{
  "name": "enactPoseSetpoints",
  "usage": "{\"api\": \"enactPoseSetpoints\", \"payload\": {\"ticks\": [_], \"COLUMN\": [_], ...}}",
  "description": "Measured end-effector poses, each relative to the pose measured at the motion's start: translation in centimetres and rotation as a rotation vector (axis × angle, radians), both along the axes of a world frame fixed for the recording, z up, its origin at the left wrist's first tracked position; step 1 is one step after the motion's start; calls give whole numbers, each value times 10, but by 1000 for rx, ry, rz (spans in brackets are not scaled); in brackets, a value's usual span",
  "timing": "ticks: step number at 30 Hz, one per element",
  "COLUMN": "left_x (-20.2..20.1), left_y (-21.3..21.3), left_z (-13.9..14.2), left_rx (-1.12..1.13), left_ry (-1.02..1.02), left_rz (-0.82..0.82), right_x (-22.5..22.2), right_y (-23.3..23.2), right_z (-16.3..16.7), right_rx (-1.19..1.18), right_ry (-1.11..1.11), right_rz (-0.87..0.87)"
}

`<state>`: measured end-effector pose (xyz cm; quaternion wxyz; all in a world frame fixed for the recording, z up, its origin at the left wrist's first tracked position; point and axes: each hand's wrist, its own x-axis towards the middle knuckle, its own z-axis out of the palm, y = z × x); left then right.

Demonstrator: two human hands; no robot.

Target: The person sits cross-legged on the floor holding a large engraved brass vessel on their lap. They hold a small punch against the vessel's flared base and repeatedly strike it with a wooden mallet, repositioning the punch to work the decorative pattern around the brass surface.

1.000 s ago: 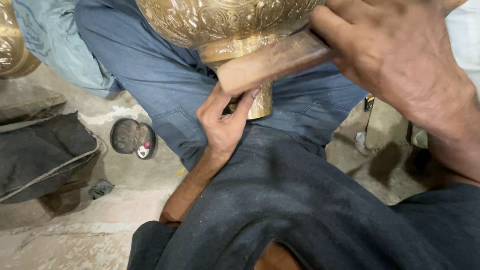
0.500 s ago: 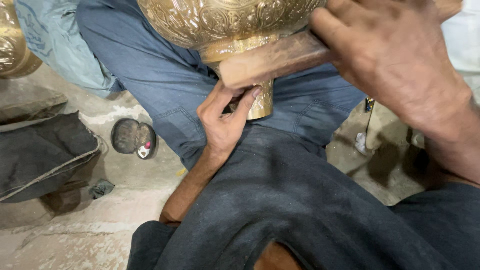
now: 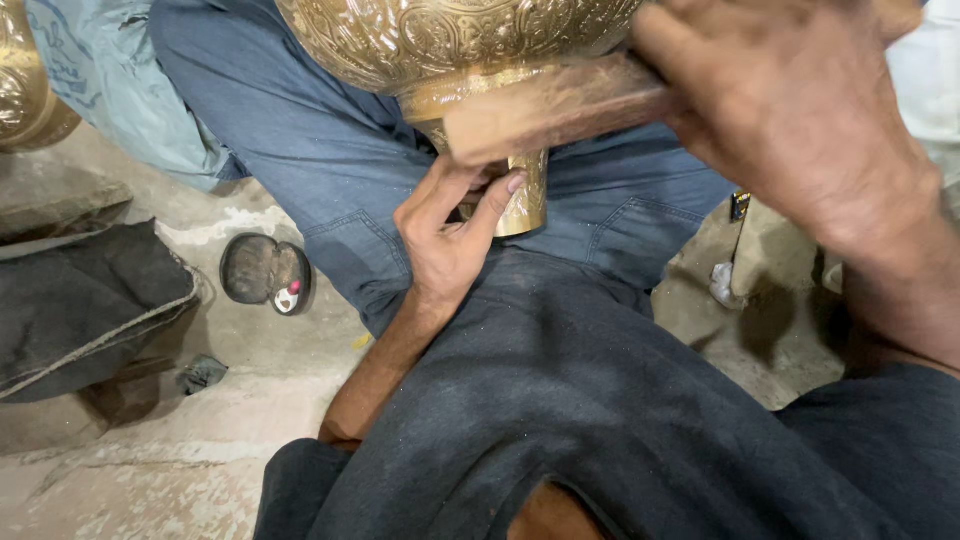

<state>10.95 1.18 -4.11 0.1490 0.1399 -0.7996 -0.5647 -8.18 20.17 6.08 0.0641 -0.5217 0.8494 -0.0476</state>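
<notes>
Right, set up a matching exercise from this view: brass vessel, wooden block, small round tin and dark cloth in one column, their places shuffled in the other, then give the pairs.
Things:
1. embossed brass vessel
2. wooden block
3. small round tin
4. dark cloth

Places:
A. open on the floor beside the blue-trousered leg
B. gripped in the right hand, against the vessel's neck
C. folded at the left edge of the floor
D. top of view, left hand at its foot

Pairs: 1-D, 2-B, 3-A, 4-C
</notes>
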Motion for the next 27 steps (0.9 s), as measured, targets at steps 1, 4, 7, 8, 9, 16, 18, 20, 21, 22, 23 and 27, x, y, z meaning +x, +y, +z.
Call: {"api": "enactPoseSetpoints", "payload": {"ticks": [1,4,7,8,9,16,18,20,21,22,23,27], "left_x": [-1,-2,-3,-3,-3,-5,-6,-6,-6,-6,-6,-4], "left_y": [0,0,-2,-3,-3,-3,-3,-3,-3,-4,-5,-6], "left_z": [0,-1,0,0,1,6,7,8,9,8,8,5], "left_rx": [-30,85,17,27,42,-19,71,79,36,-10,26,75], "left_ry": [16,19,-21,-2,12,-6,-23,-35,-35,-36,-37,-33], "left_rz": [-12,13,-1,0,1,-13,1,-15,-30,-38,-37,-46], "right_x": [0,0,0,1,0,-2,-2,-1,0,1,1,3], "right_y": [0,0,0,0,0,1,1,1,1,1,0,0], "right_z": [0,0,1,2,2,7,7,7,7,6,6,3], "right_rx": [21,-133,-21,-15,-50,-14,12,45,56,64,45,137], "right_ry": [83,-430,38,48,-162,45,44,44,46,49,-143,-69], "right_rz": [20,-234,-10,-5,-107,18,32,36,39,49,-102,-95]}}
